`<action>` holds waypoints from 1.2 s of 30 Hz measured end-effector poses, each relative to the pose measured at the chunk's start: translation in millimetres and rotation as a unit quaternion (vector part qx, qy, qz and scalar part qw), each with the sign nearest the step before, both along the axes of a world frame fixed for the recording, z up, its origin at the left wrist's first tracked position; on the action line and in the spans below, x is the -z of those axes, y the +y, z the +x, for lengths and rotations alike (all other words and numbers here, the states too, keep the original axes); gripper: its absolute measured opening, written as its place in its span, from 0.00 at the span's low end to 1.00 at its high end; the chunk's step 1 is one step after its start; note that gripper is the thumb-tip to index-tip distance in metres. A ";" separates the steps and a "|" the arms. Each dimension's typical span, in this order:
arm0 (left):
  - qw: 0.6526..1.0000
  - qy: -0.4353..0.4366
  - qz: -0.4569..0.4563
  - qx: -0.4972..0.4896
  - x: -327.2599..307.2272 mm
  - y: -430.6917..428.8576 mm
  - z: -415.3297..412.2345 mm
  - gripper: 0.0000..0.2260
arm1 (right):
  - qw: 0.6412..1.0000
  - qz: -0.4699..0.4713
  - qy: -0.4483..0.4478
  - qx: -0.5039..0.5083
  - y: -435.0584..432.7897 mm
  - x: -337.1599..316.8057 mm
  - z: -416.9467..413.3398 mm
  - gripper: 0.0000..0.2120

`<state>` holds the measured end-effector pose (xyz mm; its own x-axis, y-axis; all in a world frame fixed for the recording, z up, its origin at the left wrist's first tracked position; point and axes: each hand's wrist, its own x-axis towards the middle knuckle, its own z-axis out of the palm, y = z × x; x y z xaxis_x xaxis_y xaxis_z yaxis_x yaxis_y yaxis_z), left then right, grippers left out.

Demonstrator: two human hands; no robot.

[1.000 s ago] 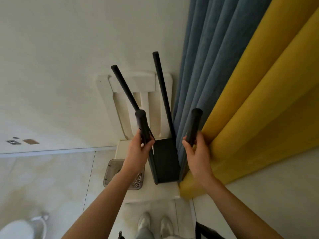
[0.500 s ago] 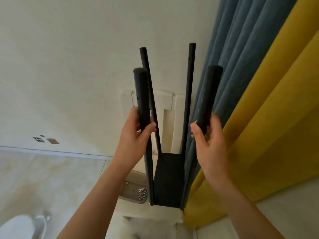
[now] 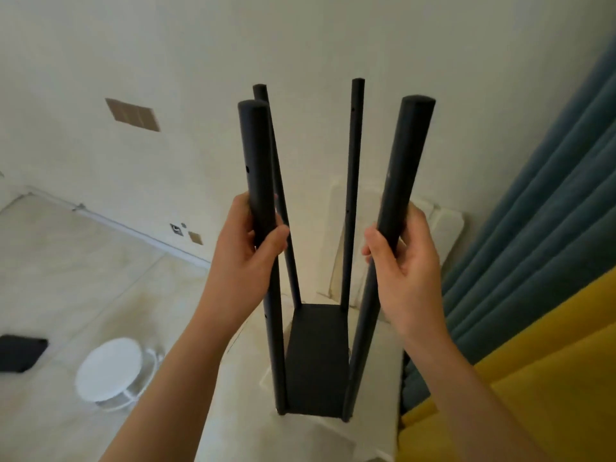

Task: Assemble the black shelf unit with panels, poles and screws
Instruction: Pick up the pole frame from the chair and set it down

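Black, half-built. Left hand (image 3: 248, 248) grip curled round near-left pole (image 3: 258, 155), right hand (image 3: 403, 261) round near-right pole (image 3: 405, 168). Both splay; twisting could loosen the lone bottom panel (image 3: 316, 355).

The near left pole (image 3: 258, 168) is covering part of the far left pole (image 3: 290, 261) and is hiding the fingers of the left hand (image 3: 248, 251) behind it. The near right pole (image 3: 403, 168) is hiding part of the fingers of the right hand (image 3: 406, 261). The black panel (image 3: 316, 355) and both arms are covering most of the white chair (image 3: 440, 228). The left edge is cutting off a flat black thing (image 3: 20, 351). The small marks (image 3: 176, 229) low on the wall are showing too small to tell.
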<state>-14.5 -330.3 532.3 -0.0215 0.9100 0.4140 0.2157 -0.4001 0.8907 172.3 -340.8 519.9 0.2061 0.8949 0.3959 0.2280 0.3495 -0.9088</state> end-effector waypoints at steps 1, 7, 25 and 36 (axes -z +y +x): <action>1.000 0.000 0.001 -0.014 -0.9 -2.3 -14.3 0.15 | 1.000 0.000 0.001 -0.016 3.0 -0.6 -14.0 0.23; 0.995 -0.006 -0.011 -0.096 2.3 -16.9 -108.5 0.15 | 0.995 -0.013 0.006 -0.100 19.3 2.6 -108.5 0.18; 0.961 -0.032 -0.104 -0.253 64.2 -28.5 -362.8 0.16 | 0.962 -0.113 0.008 -0.249 56.2 53.3 -373.2 0.14; 0.926 -0.006 -0.198 -0.322 115.1 55.0 -442.8 0.12 | 0.923 -0.200 -0.080 -0.319 174.2 94.4 -455.0 0.16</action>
